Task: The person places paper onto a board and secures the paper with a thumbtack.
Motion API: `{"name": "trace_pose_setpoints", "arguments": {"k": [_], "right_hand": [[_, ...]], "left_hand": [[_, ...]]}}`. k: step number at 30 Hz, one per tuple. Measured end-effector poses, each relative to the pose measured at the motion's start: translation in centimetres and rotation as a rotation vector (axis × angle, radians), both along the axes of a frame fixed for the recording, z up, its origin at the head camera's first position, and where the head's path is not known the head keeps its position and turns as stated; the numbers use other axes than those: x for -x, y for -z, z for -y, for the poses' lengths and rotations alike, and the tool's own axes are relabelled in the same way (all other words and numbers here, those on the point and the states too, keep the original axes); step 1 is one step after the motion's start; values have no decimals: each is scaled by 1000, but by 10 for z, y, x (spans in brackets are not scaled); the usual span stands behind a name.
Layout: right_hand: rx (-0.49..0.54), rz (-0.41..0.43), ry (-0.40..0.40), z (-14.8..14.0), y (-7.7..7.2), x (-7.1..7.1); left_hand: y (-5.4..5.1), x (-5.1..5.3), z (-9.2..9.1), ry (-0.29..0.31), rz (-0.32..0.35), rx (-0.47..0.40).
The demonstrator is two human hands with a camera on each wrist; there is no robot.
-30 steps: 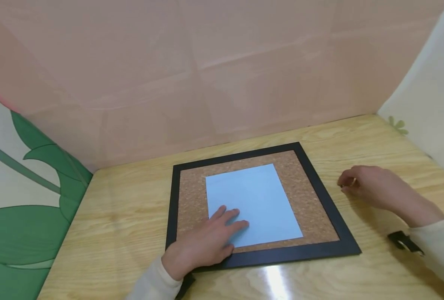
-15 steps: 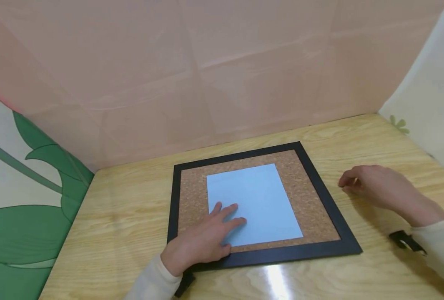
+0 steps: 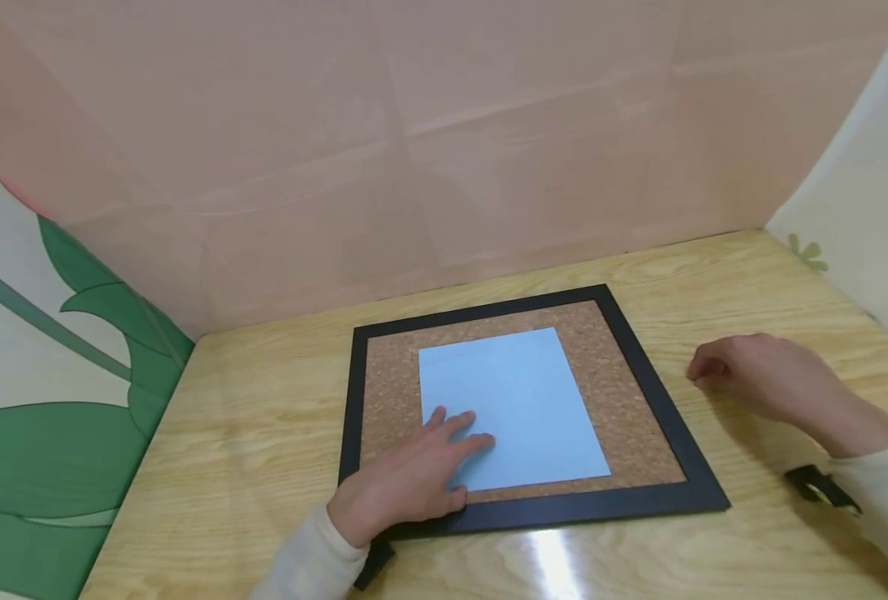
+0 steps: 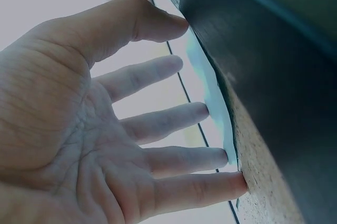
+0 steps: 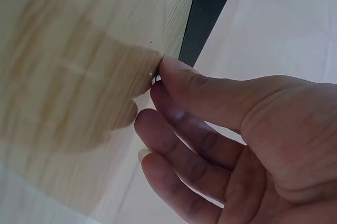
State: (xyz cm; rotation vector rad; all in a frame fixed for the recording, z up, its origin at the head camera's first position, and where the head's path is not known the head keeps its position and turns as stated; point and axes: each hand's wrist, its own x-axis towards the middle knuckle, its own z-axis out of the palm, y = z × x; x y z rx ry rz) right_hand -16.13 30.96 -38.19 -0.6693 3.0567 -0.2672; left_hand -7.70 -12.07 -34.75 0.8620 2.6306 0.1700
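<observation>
A sheet of light blue paper [image 3: 514, 400] lies flat on a cork board [image 3: 624, 408] with a black frame [image 3: 601, 503]. My left hand [image 3: 417, 477] is spread over the paper's lower left part, fingers straight. In the left wrist view its thumb [image 4: 158, 23] touches the frame, and the fingertips reach the paper and cork. To the right of the board, my right hand [image 3: 774, 379] is low over the table. Its thumb and forefinger pinch a small, dark, pin-like thing [image 5: 156, 75], mostly covered by the fingertips; the other fingers are curled.
The board lies on a wood-grain table [image 3: 263, 442]. A pinkish sheet [image 3: 413, 167] stands behind it, a leaf-patterned sheet [image 3: 46, 450] at the left and a pale one [image 3: 864, 192] at the right. Dark straps are at both wrists.
My left fingertips have slid slightly back toward me across the paper. The right hand has turned a little at the same spot. The head view has shifted slightly.
</observation>
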Motion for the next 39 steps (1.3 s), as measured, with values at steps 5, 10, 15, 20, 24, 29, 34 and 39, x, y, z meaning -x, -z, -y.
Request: {"name": "trace_pose_setpoints", "arguments": {"k": [5, 10, 15, 20, 24, 29, 34, 39], "right_hand": [[-1, 0, 0, -1, 1, 0], [-2, 15, -5, -1, 1, -1], [-8, 34, -9, 0, 1, 0], [2, 31, 19, 4, -2, 0], [32, 11, 43, 6, -6, -1], [48, -12, 60, 9, -8, -1], [63, -69, 47, 11, -7, -2], [76, -123, 30, 13, -5, -1]], "left_hand": [[-1, 0, -1, -2, 4, 6], [-1, -1, -1, -7, 10, 7], [0, -1, -2, -10, 4, 15], [1, -1, -2, -3, -7, 28], [1, 0, -2, 2, -9, 32], [2, 0, -3, 10, -7, 27], [2, 0, -2, 19, -9, 33], [0, 0, -2, 20, -3, 34]]}}
